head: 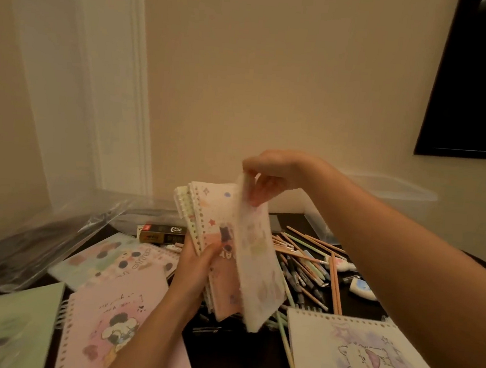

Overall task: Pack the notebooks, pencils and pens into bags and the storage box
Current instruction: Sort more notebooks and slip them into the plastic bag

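Left hand (195, 269) grips a stack of small notebooks (211, 210) upright over the table, steadying it. Right hand (272, 172) pinches the top edge of a translucent sleeve (257, 274), apparently to bag the stack. The storage box (398, 191) stands behind.

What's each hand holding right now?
Left hand: grips the stack of notebooks.
Right hand: pinches the top edge of the translucent sheet in front of that stack.
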`<state>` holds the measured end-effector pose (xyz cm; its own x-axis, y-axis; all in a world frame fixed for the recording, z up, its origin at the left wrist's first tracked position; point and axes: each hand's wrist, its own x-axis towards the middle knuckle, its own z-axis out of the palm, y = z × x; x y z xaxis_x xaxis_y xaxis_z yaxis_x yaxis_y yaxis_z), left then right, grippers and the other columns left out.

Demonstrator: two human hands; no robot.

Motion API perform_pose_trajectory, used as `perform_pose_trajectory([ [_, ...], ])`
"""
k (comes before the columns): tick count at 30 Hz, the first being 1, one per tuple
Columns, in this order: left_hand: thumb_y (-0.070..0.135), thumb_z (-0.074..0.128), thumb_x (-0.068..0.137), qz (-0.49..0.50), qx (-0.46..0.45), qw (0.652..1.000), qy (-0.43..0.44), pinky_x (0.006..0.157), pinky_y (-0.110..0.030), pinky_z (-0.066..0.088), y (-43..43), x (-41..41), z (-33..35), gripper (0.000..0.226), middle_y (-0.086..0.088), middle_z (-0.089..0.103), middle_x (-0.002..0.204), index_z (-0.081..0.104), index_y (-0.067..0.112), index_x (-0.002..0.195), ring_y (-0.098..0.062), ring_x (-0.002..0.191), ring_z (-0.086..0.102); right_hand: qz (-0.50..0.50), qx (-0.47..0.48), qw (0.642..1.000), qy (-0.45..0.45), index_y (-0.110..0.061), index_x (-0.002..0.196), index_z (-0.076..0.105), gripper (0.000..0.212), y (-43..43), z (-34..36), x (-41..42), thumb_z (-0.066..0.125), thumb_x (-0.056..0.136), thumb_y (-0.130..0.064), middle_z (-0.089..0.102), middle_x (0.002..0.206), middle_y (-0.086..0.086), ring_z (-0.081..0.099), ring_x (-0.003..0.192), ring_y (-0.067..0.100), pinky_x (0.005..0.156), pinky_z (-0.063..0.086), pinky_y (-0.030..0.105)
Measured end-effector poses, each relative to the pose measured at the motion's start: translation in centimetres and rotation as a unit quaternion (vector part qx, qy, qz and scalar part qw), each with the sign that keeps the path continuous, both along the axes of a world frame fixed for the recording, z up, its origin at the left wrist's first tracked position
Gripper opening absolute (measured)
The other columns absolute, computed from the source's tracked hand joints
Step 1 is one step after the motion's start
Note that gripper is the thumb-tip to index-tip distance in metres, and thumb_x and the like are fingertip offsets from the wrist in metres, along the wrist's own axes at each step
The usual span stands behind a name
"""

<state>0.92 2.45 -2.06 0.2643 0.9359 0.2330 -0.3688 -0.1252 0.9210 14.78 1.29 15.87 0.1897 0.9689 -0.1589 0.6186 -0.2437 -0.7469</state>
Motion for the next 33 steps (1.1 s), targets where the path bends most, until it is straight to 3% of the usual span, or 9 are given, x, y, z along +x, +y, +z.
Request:
perform_pose_trajectory([
  [3, 0.026, 0.053, 0.092, -0.053, -0.035, 0.997, -0.032, 0.088, -0.047, 0.053, 0.0, -0.4, 0.3, 0.043, -0.004, 0.065, 0.12, 0.045, 0.025, 0.134, -0.022, 0.104, 0.065, 0.008, 0.003, 0.999, 0.046, 0.002, 0.109, 0.055, 0.034, 1.1, -0.6, -0.3, 0.044, 0.096, -0.028, 0.069, 0.081, 0.018, 0.069, 0.065, 0.024, 0.063, 0.059, 0.026],
  [6, 0.03, 0.047, 0.095, -0.099, -0.077, 0.99, -0.063, 0.084, -0.045, 0.055, 0.1, -0.7, 0.4, 0.037, -0.006, 0.066, 0.117, 0.048, 0.025, 0.132, -0.024, 0.103, 0.066, 0.02, 0.014, 0.998, 0.05, 0.005, 0.112, 0.056, 0.033, 2.1, -1.8, -0.6, 0.057, 0.093, -0.022, 0.071, 0.083, 0.017, 0.07, 0.071, 0.024, 0.063, 0.059, 0.025],
  [11, 0.047, 0.049, 0.086, -0.135, -0.121, 0.98, -0.077, 0.089, -0.051, 0.052, 0.9, -0.9, -0.2, 0.06, -0.011, 0.064, 0.122, 0.041, 0.021, 0.139, -0.031, 0.107, 0.064, -0.009, 0.059, 0.997, 0.038, 0.011, 0.11, 0.061, 0.036, 3.0, -3.1, -0.8, 0.067, 0.088, -0.016, 0.069, 0.084, 0.016, 0.067, 0.058, 0.018, 0.06, 0.059, 0.025],
  [16, 0.031, 0.061, 0.078, -0.144, -0.1, 0.979, -0.102, 0.081, -0.045, 0.056, 0.6, -0.9, -0.2, 0.061, -0.016, 0.063, 0.121, 0.045, 0.014, 0.134, -0.032, 0.106, 0.063, -0.037, 0.087, 0.995, 0.04, 0.009, 0.103, 0.066, 0.031, 4.5, -4.4, -2.3, 0.069, 0.086, -0.017, 0.071, 0.092, 0.021, 0.066, 0.057, 0.019, 0.068, 0.059, 0.03],
  [21, 0.005, 0.059, 0.087, -0.054, -0.115, 0.99, -0.062, 0.076, -0.043, 0.057, 1.3, -1.3, -0.6, 0.04, -0.019, 0.065, 0.113, 0.05, 0.007, 0.126, -0.034, 0.097, 0.066, -0.016, 0.118, 0.992, 0.039, 0.007, 0.102, 0.064, 0.025, 4.9, -5.4, -3.1, 0.064, 0.09, -0.014, 0.071, 0.089, 0.019, 0.07, 0.076, 0.028, 0.079, 0.058, 0.041],
  [24, 0.003, 0.055, 0.09, -0.03, -0.131, 0.988, -0.074, 0.081, -0.045, 0.054, 1.6, -1.4, -0.3, 0.032, -0.016, 0.065, 0.112, 0.051, 0.012, 0.12, -0.032, 0.097, 0.065, 0.027, 0.172, 0.984, 0.043, 0.0, 0.117, 0.053, 0.028, 4.0, -6.1, -2.9, 0.059, 0.093, -0.011, 0.068, 0.089, 0.013, 0.07, 0.076, 0.024, 0.073, 0.059, 0.033],
  [26, 0.002, 0.054, 0.09, -0.013, -0.132, 0.987, -0.091, 0.082, -0.044, 0.053, 1.9, -1.5, 0.1, 0.036, -0.015, 0.064, 0.114, 0.049, 0.014, 0.124, -0.031, 0.099, 0.064, 0.052, 0.223, 0.973, -0.007, -0.008, 0.123, 0.051, 0.032, 2.8, -6.6, -2.7, 0.058, 0.093, -0.012, 0.068, 0.096, 0.008, 0.068, 0.079, 0.019, 0.073, 0.058, 0.032],
  [30, 0.005, 0.053, 0.091, 0.011, -0.157, 0.976, -0.151, 0.077, -0.042, 0.055, 3.1, -2.3, 1.0, 0.041, -0.013, 0.064, 0.115, 0.046, 0.015, 0.13, -0.028, 0.097, 0.064, 0.032, 0.344, 0.938, -0.027, -0.02, 0.109, 0.057, 0.017, -0.5, -7.3, -2.3, 0.054, 0.093, -0.013, 0.067, 0.098, 0.004, 0.066, 0.087, 0.016, 0.078, 0.055, 0.032],
  [33, 0.011, 0.055, 0.09, 0.02, -0.176, 0.969, -0.172, 0.09, -0.051, 0.05, 4.2, -3.5, 1.9, 0.047, -0.014, 0.063, 0.12, 0.043, 0.017, 0.136, -0.031, 0.104, 0.063, 0.016, 0.36, 0.933, -0.018, -0.021, 0.101, 0.057, 0.011, -3.5, -7.8, -2.7, 0.051, 0.095, -0.013, 0.064, 0.092, 0.001, 0.064, 0.074, 0.01, 0.069, 0.055, 0.027],
])
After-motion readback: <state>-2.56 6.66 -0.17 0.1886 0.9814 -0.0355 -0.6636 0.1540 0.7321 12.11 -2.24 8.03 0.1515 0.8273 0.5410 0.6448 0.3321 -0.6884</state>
